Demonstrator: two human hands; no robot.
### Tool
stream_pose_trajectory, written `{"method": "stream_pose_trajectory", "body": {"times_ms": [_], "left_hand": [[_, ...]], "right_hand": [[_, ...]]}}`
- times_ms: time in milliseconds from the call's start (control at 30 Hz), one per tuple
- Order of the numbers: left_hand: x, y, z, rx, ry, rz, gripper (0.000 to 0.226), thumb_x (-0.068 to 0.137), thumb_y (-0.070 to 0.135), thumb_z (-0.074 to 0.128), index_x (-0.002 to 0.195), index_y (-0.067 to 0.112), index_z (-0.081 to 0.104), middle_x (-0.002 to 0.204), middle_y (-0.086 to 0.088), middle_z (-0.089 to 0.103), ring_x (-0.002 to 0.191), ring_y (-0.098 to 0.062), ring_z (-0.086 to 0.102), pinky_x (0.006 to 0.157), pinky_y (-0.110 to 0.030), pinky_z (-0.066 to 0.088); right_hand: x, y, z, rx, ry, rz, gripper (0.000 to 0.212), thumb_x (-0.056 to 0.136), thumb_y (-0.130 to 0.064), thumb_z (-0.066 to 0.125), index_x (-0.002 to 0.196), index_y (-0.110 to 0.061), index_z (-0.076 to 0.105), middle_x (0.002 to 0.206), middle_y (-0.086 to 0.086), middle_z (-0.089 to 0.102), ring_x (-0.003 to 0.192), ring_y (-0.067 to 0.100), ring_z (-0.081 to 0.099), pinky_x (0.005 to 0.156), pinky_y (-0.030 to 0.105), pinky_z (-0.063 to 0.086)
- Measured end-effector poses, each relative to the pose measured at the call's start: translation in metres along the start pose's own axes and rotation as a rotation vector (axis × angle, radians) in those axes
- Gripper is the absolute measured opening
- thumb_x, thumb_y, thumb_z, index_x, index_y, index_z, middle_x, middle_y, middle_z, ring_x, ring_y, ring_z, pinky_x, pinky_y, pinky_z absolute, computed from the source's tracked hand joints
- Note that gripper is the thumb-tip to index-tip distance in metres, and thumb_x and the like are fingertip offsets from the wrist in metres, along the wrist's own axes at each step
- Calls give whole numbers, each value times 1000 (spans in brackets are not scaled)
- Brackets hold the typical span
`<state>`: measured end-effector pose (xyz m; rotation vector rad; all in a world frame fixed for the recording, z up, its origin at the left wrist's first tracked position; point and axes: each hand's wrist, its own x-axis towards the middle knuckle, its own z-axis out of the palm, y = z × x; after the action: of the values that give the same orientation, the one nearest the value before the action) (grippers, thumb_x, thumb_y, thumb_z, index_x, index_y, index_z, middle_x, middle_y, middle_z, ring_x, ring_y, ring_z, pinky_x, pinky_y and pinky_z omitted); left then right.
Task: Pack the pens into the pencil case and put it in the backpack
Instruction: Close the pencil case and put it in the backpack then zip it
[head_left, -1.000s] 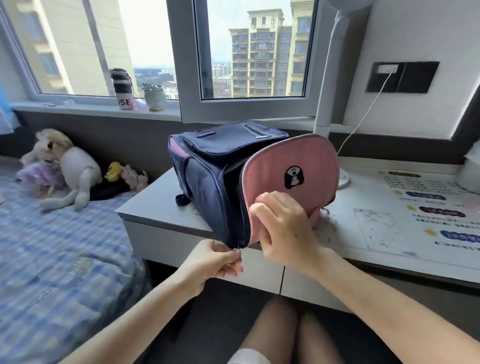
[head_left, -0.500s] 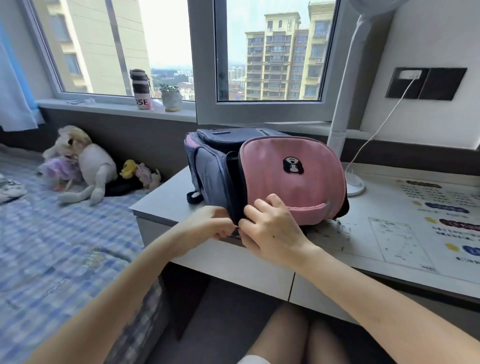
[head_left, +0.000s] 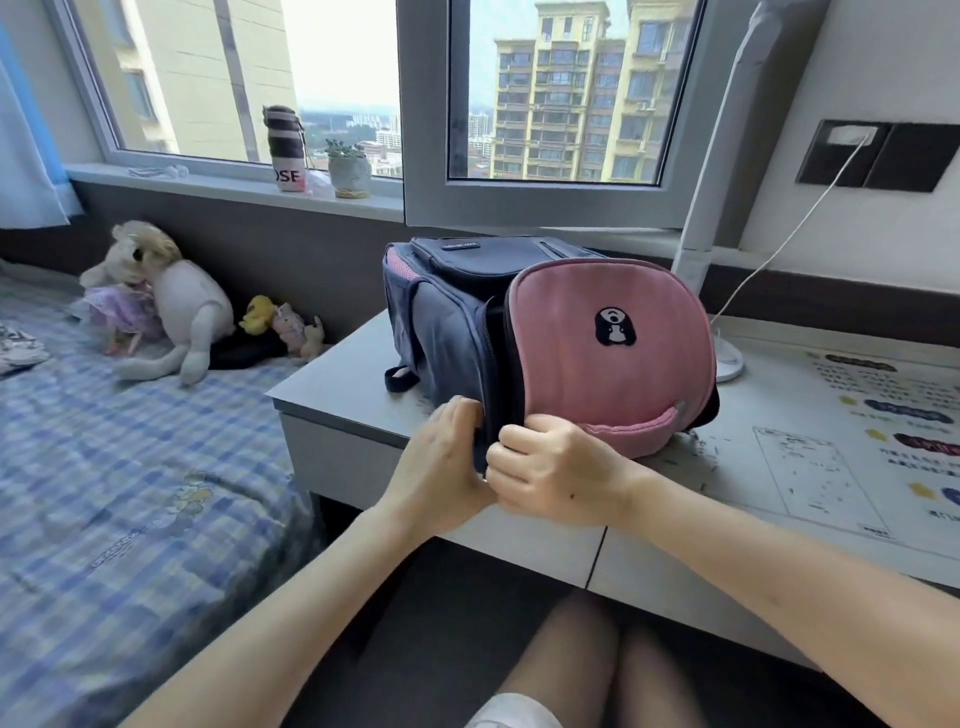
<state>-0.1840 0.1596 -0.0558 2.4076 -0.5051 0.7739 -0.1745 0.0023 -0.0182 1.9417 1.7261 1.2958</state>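
A navy and pink backpack (head_left: 597, 343) lies on its side on the white desk (head_left: 332, 400), its pink front panel facing me. My left hand (head_left: 441, 467) grips the navy edge at the bag's lower front corner. My right hand (head_left: 550, 467) is closed on the pink flap's edge right beside it, fingers at the zip line. A dark gap shows between flap and body above the hands. No pencil case or pens are visible.
A white lamp pole (head_left: 711, 208) and its base stand behind the bag, with a cable to the wall socket (head_left: 852, 150). Printed sheets (head_left: 857, 426) cover the desk's right side. A bed with soft toys (head_left: 171, 306) is left. My knees are under the desk.
The pink flap, held wide open a second ago, has been brought down against the bag. Both hands have come together at the lower front corner of the zip.
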Motion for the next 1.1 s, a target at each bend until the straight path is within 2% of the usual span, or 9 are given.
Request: {"method": "stream_pose_trajectory", "body": {"times_ms": [100, 200, 367, 500, 600, 800, 867, 967, 1100], "left_hand": [[8, 5, 12, -68, 88, -71, 33, 60, 1, 56, 70, 15, 27, 60, 11, 26, 53, -13, 29, 45, -17, 22], [12, -1, 17, -80, 67, -49, 31, 64, 0, 61, 72, 11, 33, 58, 2, 40, 54, -24, 40, 46, -20, 24], [5, -9, 18, -107, 23, -45, 31, 69, 17, 68, 76, 5, 41, 62, -10, 52, 52, -25, 44, 48, -30, 35], [5, -8, 15, -113, 13, -30, 37, 69, 16, 68, 72, 13, 31, 58, -3, 42, 50, -19, 33, 48, -23, 22], [4, -8, 10, -117, -23, -38, 40, 71, 23, 70, 73, 12, 32, 59, 2, 41, 52, -17, 33, 50, -25, 26], [40, 6, -21, -210, 206, -150, 56, 71, 61, 58, 75, 13, 29, 56, 5, 34, 47, -11, 30, 46, -24, 30], [65, 12, -30, -150, 258, -226, 51, 73, 57, 56, 76, 13, 29, 55, 7, 34, 47, -9, 35, 46, -23, 28], [89, 22, -28, 7, 191, -270, 31, 79, 38, 51, 77, 12, 34, 57, 0, 44, 57, -27, 47, 51, -33, 32], [88, 19, -19, 39, 114, -252, 19, 81, 22, 44, 68, 13, 34, 54, 3, 37, 57, -26, 43, 52, -32, 26]], "right_hand": [[1, 7, 0, -3, 57, -15, 21, 77, -6, 63, 59, -13, 54, 60, 0, 51, 55, 16, 44, 48, 26, 31], [8, 11, 2, -26, 145, 95, 23, 77, -6, 62, 56, -12, 57, 56, 0, 51, 51, 17, 43, 46, 29, 33], [49, 42, 2, 102, 336, 655, 23, 82, -9, 62, 60, -6, 61, 63, 4, 59, 61, 22, 49, 53, 27, 40], [70, 83, 18, 212, 155, 1032, 24, 87, -18, 56, 69, -5, 65, 77, 4, 58, 78, 19, 48, 63, 26, 33], [72, 118, 29, 389, 68, 1290, 26, 89, -24, 53, 80, -7, 69, 92, 7, 60, 95, 26, 52, 80, 33, 39], [71, 106, 27, 348, 93, 1136, 24, 86, -26, 58, 72, -8, 67, 82, 4, 59, 85, 23, 55, 73, 31, 38], [70, 109, 26, 300, 90, 1099, 24, 86, -26, 58, 73, -8, 68, 83, 4, 60, 85, 23, 55, 74, 33, 39], [66, 127, 31, 266, 101, 1165, 22, 85, -26, 58, 75, -9, 69, 89, 5, 62, 88, 23, 56, 75, 33, 41], [34, 166, 45, 187, 56, 1492, 30, 81, -19, 51, 51, -14, 50, 76, 12, 54, 72, 30, 51, 66, 31, 38]]}}
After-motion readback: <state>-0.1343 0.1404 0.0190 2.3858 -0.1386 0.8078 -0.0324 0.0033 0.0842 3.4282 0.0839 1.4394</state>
